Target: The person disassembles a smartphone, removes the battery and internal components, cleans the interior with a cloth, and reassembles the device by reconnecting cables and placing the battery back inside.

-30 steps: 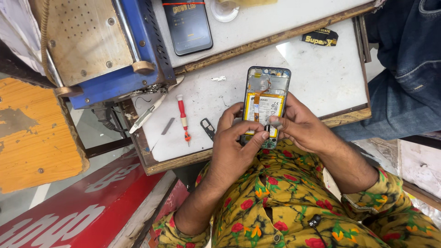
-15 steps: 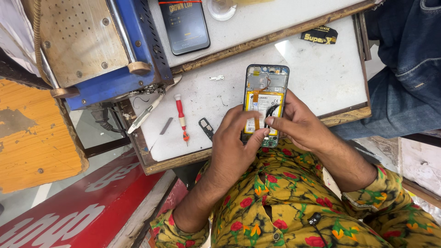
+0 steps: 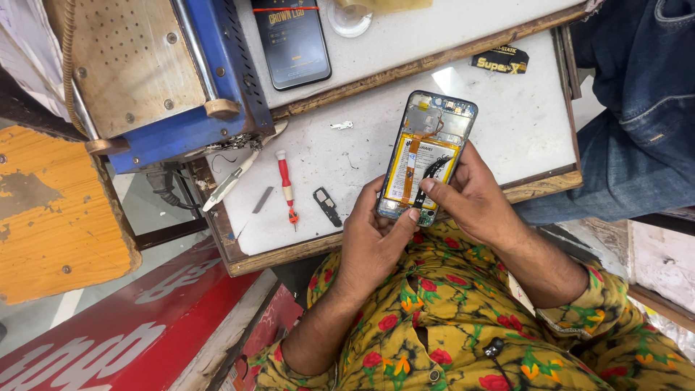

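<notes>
Now the opened smartphone (image 3: 427, 156) sits slightly higher over the white worktop (image 3: 507, 116) than a moment ago, so handling goes on. The left hand (image 3: 373, 242) grips its lower edge, thumb on the bottom; the right hand (image 3: 470, 199) pinches a black flex strip (image 3: 433, 172) on the yellow battery. A red screwdriver (image 3: 286, 185) lies nearby.

Both forearms rise from the lap toward the opened phone (image 3: 427, 156), where the left hand (image 3: 373, 242) cups its lower left edge, thumb pressed at the bottom, and the right hand (image 3: 474, 199) grips its right side, fingertips curled onto the back.
</notes>
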